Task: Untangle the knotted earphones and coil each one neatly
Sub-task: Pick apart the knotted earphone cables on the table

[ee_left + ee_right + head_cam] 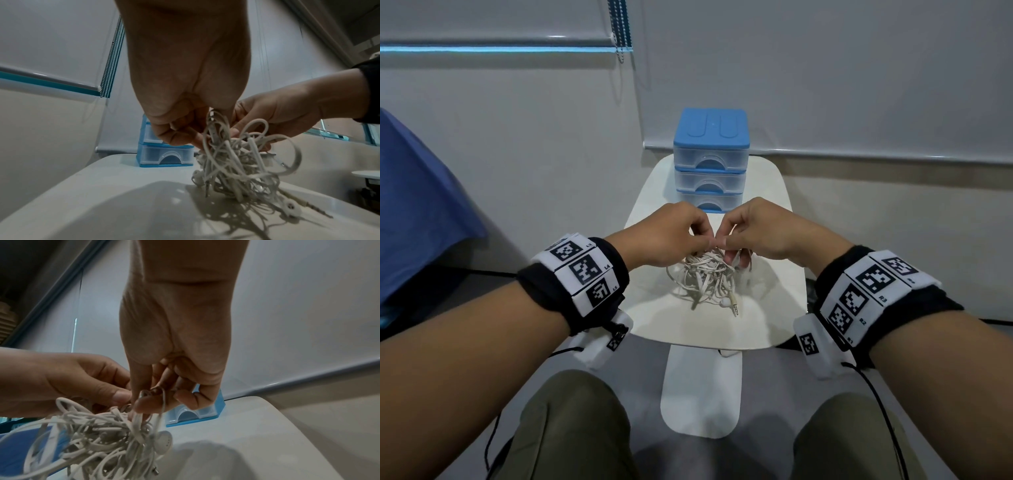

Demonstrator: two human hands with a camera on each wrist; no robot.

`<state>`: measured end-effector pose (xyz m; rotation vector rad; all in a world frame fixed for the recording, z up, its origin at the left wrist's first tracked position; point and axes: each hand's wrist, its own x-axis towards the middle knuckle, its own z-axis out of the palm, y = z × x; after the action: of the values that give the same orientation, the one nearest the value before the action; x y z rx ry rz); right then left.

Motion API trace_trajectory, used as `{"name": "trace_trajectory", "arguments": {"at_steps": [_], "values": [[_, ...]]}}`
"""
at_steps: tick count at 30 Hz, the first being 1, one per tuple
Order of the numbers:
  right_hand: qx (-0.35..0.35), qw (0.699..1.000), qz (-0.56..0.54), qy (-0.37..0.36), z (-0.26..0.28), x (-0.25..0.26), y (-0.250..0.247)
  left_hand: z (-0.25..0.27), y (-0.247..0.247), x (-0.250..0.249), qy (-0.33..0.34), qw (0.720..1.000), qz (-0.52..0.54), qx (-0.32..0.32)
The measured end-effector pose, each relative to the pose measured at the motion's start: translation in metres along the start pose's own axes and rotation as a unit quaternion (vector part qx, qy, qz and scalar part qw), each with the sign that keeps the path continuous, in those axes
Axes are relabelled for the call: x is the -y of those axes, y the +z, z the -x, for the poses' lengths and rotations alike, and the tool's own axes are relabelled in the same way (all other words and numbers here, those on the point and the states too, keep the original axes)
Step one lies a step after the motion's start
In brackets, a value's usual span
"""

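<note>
A knotted bundle of white earphones (705, 279) hangs from both hands, its lower strands trailing on the small white table (767, 318). My left hand (681, 236) pinches cord loops at the top of the earphones (232, 155) with curled fingers. Right beside it, my right hand (750, 233) pinches a thin loop, seen close in the right wrist view (152, 395). An earbud (164, 441) dangles from the bundle (92, 434). Another earbud (291, 207) and a jack plug (316, 209) lie on the tabletop.
A blue and clear three-drawer organiser (710, 161) stands at the table's far end, just behind the hands. Blue fabric (417, 205) is at the left. My knees sit below the table's near edge. Roller blinds cover the wall behind.
</note>
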<state>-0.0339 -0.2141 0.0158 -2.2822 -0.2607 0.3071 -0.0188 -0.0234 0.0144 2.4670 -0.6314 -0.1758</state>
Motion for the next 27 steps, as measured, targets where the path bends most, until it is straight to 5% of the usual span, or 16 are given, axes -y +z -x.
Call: {"name": "trace_trajectory", "arguments": {"at_steps": [8,27], "values": [[-0.071,0.997,0.026,-0.012,-0.003,0.002,-0.004,0.000,-0.002,0.000,-0.027,0.999,-0.007,0.019],[-0.039,0.999,0.032,-0.005,-0.001,-0.001,0.012,0.006,-0.004,-0.002,-0.048,0.998,0.047,0.019]]}}
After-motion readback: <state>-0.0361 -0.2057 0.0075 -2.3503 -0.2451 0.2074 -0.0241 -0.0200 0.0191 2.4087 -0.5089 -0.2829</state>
